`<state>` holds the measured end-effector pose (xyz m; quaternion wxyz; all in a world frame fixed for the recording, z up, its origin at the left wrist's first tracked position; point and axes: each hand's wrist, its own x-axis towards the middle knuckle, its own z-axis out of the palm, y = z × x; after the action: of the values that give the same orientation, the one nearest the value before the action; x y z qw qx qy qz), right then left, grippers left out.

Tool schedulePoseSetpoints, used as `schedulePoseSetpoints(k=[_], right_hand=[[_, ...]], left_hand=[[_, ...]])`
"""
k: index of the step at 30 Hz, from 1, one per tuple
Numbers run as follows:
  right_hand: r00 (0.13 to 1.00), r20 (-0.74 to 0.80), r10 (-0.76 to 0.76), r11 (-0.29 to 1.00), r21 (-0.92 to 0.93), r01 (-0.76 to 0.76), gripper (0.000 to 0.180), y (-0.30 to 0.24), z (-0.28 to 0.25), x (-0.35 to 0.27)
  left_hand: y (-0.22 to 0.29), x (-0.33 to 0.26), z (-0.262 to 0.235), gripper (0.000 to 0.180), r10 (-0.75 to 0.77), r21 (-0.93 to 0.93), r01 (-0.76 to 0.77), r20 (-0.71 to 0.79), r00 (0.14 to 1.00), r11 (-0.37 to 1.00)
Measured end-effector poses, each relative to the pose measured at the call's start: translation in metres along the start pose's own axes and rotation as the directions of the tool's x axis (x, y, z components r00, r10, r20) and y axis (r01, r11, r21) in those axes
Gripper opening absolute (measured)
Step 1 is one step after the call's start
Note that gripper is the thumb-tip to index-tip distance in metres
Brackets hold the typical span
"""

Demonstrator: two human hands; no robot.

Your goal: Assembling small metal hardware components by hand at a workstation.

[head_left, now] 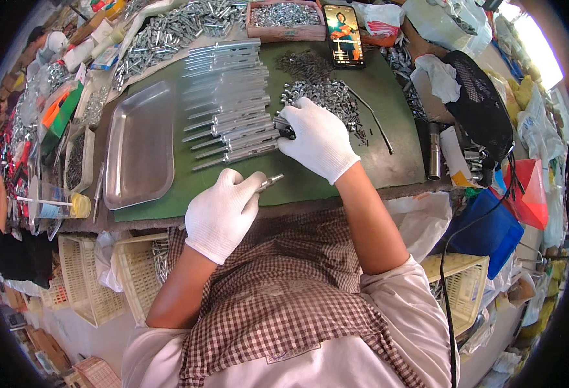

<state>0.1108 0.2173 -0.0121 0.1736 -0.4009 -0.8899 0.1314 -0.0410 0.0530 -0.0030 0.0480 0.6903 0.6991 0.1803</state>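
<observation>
My left hand (218,210), in a white knit glove, pinches a short silver metal cylinder (271,182) between thumb and fingers near the front of the green mat (194,187). My right hand (317,139), gloved the same way, is closed at the right ends of a row of slim silver metal rods (242,139). A small black-and-silver metal part (285,128) shows at its fingertips; the glove hides the rest. Just beyond the right hand is a heap of small silver metal fittings (326,95), with a pile of thin dark pins (302,64) behind it.
A shallow steel tray (141,194) lies left of the rods. A phone (344,39) stands at the back beside a box of small metal parts (284,33). A thin metal rod (372,116) and a black mesh bag (482,97) lie right. Cream crates (136,258) sit below the table.
</observation>
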Motion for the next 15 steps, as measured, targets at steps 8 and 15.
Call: schedulePoseSetpoints(k=[8, 15], right_hand=[[0.999, -0.007, 0.035, 0.999, -0.037, -0.035, 0.022, -0.005, -0.004, -0.003], [0.992, -0.125, -0.021, 0.999, 0.029, 0.025, 0.012, 0.003, 0.0, -0.002]], left_hand=[[-0.001, 0.003, -0.002, 0.021, -0.03, 0.01, 0.03, 0.062, 0.998, 1.0], [-0.007, 0.002, 0.003, 0.02, 0.033, -0.006, -0.033, -0.001, 0.999, 0.999]])
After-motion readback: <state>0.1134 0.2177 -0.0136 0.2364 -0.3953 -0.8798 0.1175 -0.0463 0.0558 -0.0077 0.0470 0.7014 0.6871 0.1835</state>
